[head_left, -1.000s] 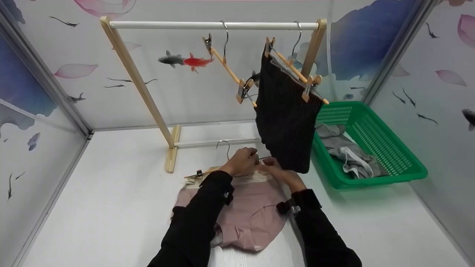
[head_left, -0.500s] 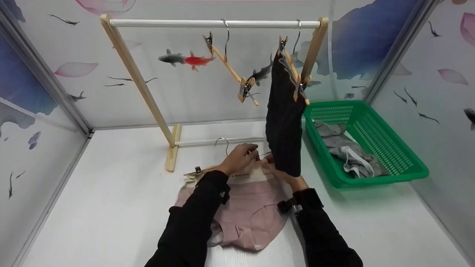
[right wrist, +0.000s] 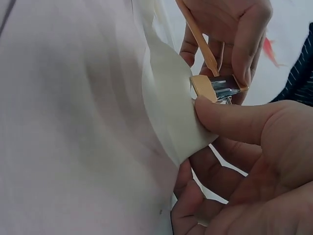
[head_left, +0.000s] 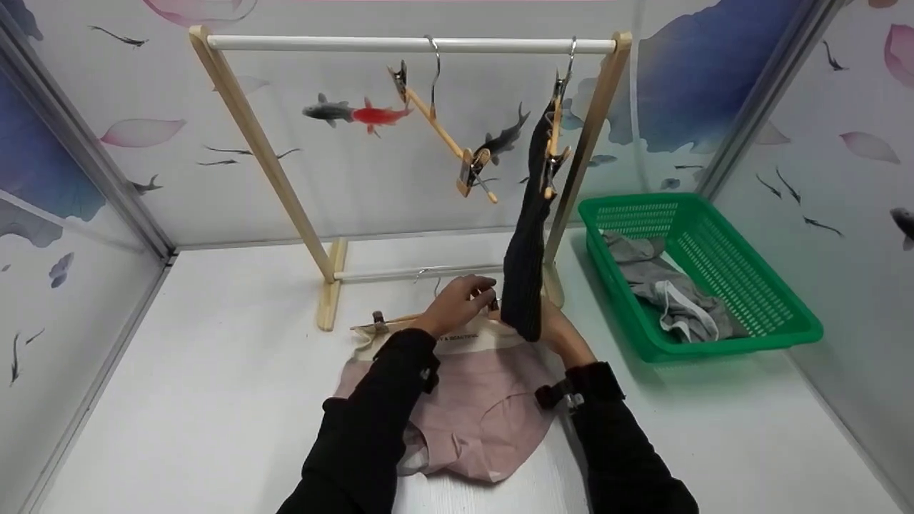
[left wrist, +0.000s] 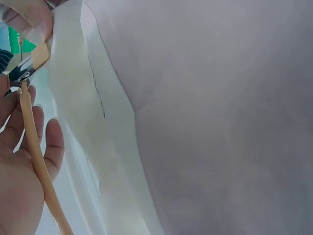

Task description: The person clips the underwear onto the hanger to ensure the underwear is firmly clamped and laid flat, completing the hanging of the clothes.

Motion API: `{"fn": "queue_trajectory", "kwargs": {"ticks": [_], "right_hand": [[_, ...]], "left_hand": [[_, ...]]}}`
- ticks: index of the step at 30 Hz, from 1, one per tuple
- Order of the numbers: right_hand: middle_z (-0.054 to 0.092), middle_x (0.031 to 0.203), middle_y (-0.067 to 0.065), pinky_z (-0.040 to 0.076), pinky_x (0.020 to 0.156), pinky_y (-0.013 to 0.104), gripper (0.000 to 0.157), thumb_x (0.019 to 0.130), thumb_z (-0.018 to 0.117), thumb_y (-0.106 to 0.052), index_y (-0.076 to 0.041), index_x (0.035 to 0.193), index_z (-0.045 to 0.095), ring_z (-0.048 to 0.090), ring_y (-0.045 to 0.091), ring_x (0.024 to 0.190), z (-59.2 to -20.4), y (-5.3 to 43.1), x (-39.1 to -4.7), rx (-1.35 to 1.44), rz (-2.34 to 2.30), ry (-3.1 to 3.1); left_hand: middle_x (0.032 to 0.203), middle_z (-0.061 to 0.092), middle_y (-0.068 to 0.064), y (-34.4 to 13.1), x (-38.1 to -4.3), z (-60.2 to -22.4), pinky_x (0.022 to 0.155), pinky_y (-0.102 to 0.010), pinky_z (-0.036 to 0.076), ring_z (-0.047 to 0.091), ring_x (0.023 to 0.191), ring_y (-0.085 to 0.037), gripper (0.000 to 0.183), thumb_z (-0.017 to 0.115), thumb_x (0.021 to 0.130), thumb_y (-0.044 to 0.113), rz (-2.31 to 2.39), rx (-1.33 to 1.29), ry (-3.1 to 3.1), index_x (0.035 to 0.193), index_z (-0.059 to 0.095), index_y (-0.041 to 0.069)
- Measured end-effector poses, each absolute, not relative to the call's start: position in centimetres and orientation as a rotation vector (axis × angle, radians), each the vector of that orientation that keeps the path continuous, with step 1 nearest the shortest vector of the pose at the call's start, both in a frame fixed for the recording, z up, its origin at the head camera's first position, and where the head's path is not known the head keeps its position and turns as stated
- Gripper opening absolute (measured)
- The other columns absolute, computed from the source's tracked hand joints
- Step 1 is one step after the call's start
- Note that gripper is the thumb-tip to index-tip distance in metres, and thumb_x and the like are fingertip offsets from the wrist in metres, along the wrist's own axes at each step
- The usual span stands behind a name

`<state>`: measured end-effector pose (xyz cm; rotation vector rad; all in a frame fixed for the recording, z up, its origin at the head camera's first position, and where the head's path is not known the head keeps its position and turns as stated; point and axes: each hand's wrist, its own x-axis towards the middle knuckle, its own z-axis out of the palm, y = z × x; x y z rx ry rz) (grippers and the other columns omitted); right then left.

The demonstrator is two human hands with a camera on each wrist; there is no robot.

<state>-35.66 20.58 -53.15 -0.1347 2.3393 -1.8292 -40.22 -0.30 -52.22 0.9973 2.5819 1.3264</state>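
A pair of pink underpants point(head_left: 485, 400) with a cream waistband lies on the white table. Along the waistband runs a wooden clip hanger point(left wrist: 38, 152), its hook towards the rack. My left hand point(head_left: 457, 303) pinches the hanger's right-hand clip point(right wrist: 220, 88) between thumb and fingers, the bar crossing my palm. In the right wrist view my right hand point(right wrist: 264, 142) pinches the waistband's corner, thumb in front, right beside the clip's wooden pad. Whether cloth sits inside the clip is hard to tell. In the head view a dark ribbed garment point(head_left: 525, 271) hides my right fingertips.
A wooden rack with a white rail point(head_left: 321, 44) stands behind. From it hang a bare clip hanger point(head_left: 439, 132) and the dark garment's hanger, close above my right hand. A green basket point(head_left: 767, 285) with grey clothing point(head_left: 660, 289) stands right.
The hanging dark garment has swivelled from broadside to nearly edge-on, now covering more of my right hand. My hands stay at the waistband corner with only small shifts.
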Motion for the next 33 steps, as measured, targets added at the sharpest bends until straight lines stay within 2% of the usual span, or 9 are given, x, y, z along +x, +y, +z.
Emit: {"fn": "queue_trajectory", "kwargs": {"ticks": [1, 3, 6, 9, 12, 16, 21, 27, 33], "right_hand": [[0.062, 0.115, 0.01, 0.042, 0.093, 0.032, 0.024, 0.1, 0.056, -0.008, 0.003, 0.12, 0.063, 0.055, 0.021, 0.104, -53.2, 20.6, -35.8, -0.173, -1.753, 2.427], [0.055, 0.08, 0.0, 0.042, 0.071, 0.028, 0.007, 0.092, 0.065, -0.005, -0.004, 0.085, 0.062, 0.048, 0.016, 0.074, -53.2, 20.8, -36.0, -0.233, -1.655, 2.506], [0.041, 0.064, -0.002, 0.036, 0.059, 0.028, 0.03, 0.091, 0.07, -0.007, -0.01, 0.069, 0.05, 0.039, 0.016, 0.06, -53.3, 21.0, -36.1, -0.251, -1.699, 2.426], [0.048, 0.065, 0.0, 0.038, 0.06, 0.029, 0.025, 0.093, 0.074, -0.014, -0.009, 0.073, 0.06, 0.043, 0.018, 0.06, -53.4, 20.9, -36.0, -0.232, -1.742, 2.337], [0.063, 0.078, 0.002, 0.044, 0.068, 0.029, 0.013, 0.095, 0.073, -0.016, -0.004, 0.092, 0.072, 0.053, 0.017, 0.07, -53.4, 20.8, -36.0, -0.239, -1.729, 2.322], [0.072, 0.094, 0.004, 0.046, 0.073, 0.028, 0.019, 0.098, 0.066, -0.011, 0.001, 0.11, 0.075, 0.058, 0.015, 0.079, -53.4, 20.6, -36.1, -0.261, -1.667, 2.389], [0.069, 0.089, 0.005, 0.043, 0.068, 0.029, 0.017, 0.1, 0.065, -0.011, 0.0, 0.105, 0.076, 0.053, 0.018, 0.075, -53.2, 20.6, -36.0, -0.247, -1.58, 2.487], [0.071, 0.11, 0.013, 0.048, 0.079, 0.033, 0.017, 0.1, 0.064, -0.008, 0.003, 0.107, 0.075, 0.062, 0.021, 0.09, -53.3, 20.5, -35.9, -0.316, -1.6, 2.476], [0.071, 0.104, 0.011, 0.047, 0.076, 0.028, 0.015, 0.098, 0.066, -0.007, 0.004, 0.103, 0.075, 0.06, 0.016, 0.088, -53.5, 20.5, -36.0, -0.31, -1.606, 2.511]], "left_hand": [[0.123, 0.067, -0.017, -0.3, -40.2, -52.2, 0.092, -0.04, 0.05, 0.062, 0.107, -0.027, 0.037, 0.054, 0.107, 0.017, 1.337, 0.985, 2.583, 0.135, 0.06, -0.007], [0.121, 0.068, -0.014, -0.4, -40.2, -52.1, 0.09, -0.039, 0.049, 0.062, 0.105, -0.025, 0.037, 0.055, 0.107, 0.018, 1.368, 0.956, 2.569, 0.134, 0.061, -0.005], [0.119, 0.07, -0.012, -0.6, -40.3, -52.3, 0.088, -0.037, 0.05, 0.063, 0.103, -0.022, 0.035, 0.056, 0.106, 0.019, 1.406, 0.952, 2.561, 0.132, 0.064, -0.003], [0.118, 0.071, -0.01, -0.9, -40.4, -52.5, 0.086, -0.034, 0.05, 0.064, 0.101, -0.019, 0.034, 0.058, 0.105, 0.021, 1.458, 0.948, 2.545, 0.13, 0.066, -0.002], [0.116, 0.071, -0.008, -1.3, -40.5, -52.7, 0.082, -0.031, 0.049, 0.064, 0.097, -0.019, 0.033, 0.059, 0.105, 0.022, 1.539, 0.908, 2.507, 0.129, 0.067, 0.0], [0.112, 0.072, -0.008, -1.7, -40.6, -52.9, 0.078, -0.029, 0.048, 0.065, 0.096, -0.029, 0.029, 0.061, 0.103, 0.019, 1.657, 0.873, 2.416, 0.127, 0.069, 0.003], [0.108, 0.073, -0.006, -1.7, -40.7, -53.2, 0.08, -0.031, 0.046, 0.065, 0.097, -0.029, 0.025, 0.06, 0.104, 0.016, 1.639, 0.876, 2.367, 0.123, 0.072, 0.007], [0.107, 0.074, -0.003, -1.3, -40.6, -53.4, 0.09, -0.032, 0.048, 0.063, 0.093, -0.014, 0.03, 0.056, 0.1, 0.01, 1.454, 0.826, 2.427, 0.125, 0.071, 0.005], [0.082, 0.067, 0.002, -1.1, -40.6, -53.2, 0.072, -0.028, 0.043, 0.052, 0.074, -0.014, 0.019, 0.062, 0.096, 0.013, 1.256, 0.822, 2.634, 0.1, 0.078, 0.004]]}}
